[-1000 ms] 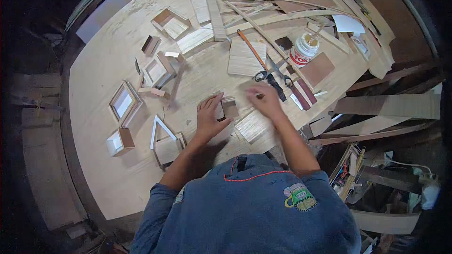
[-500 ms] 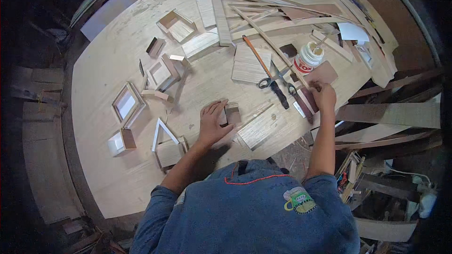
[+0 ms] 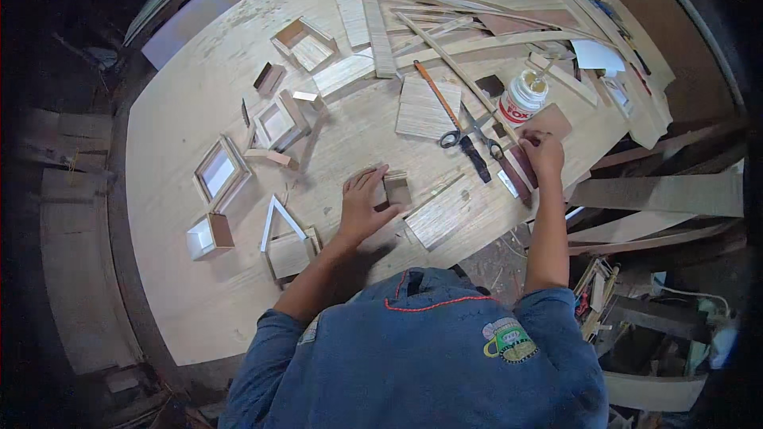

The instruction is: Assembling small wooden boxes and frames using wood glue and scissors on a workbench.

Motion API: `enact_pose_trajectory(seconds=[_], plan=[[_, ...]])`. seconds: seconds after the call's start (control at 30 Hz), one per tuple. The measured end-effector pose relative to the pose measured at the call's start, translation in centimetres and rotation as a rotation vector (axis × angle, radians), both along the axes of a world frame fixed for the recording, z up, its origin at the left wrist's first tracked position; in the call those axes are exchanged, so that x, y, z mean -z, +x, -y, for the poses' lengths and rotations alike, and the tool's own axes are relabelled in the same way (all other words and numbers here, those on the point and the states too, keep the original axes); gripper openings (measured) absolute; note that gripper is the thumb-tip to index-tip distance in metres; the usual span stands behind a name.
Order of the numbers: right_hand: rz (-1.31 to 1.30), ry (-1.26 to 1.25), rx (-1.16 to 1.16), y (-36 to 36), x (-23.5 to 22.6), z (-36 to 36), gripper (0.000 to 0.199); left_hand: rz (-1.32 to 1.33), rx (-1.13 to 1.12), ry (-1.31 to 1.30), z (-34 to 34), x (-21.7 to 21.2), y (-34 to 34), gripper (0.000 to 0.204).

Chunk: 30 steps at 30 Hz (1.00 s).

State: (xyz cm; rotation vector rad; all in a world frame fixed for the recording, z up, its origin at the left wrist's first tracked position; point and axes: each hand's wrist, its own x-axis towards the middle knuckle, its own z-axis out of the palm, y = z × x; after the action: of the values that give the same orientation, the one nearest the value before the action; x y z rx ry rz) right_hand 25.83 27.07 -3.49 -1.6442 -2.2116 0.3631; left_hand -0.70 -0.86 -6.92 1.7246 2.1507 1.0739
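My left hand lies flat over a small wooden box piece near the table's front edge, holding it down. My right hand reaches to the right, fingers closed on a thin brown wooden piece just below a white glue jar. Scissors and an orange-handled tool lie between the two hands. A flat plywood panel rests just right of my left hand.
Several small wooden frames and boxes sit on the left of the plywood table. Long wood strips are piled at the back. Planks stick out past the right edge.
My right hand has left the box piece in front of me and moved right to the brown piece by the glue jar. My left hand stays on the box piece.
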Motion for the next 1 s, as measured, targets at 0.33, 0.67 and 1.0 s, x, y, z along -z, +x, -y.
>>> enact_pose_trajectory(seconds=[0.33,0.67,1.0], plan=[[0.110,-0.012,-0.102,-1.3,-0.9,0.4,0.018,0.038,0.000,0.070,-0.1,0.9,-0.2,0.059],[0.040,0.027,-0.102,-1.7,-0.5,1.0,0.022,0.038,-0.034,0.065,0.1,0.8,-0.3,0.055],[-0.831,-0.614,-0.165,-1.4,0.2,2.4,0.030,0.024,-0.025,0.086,0.0,0.7,0.1,0.056]])
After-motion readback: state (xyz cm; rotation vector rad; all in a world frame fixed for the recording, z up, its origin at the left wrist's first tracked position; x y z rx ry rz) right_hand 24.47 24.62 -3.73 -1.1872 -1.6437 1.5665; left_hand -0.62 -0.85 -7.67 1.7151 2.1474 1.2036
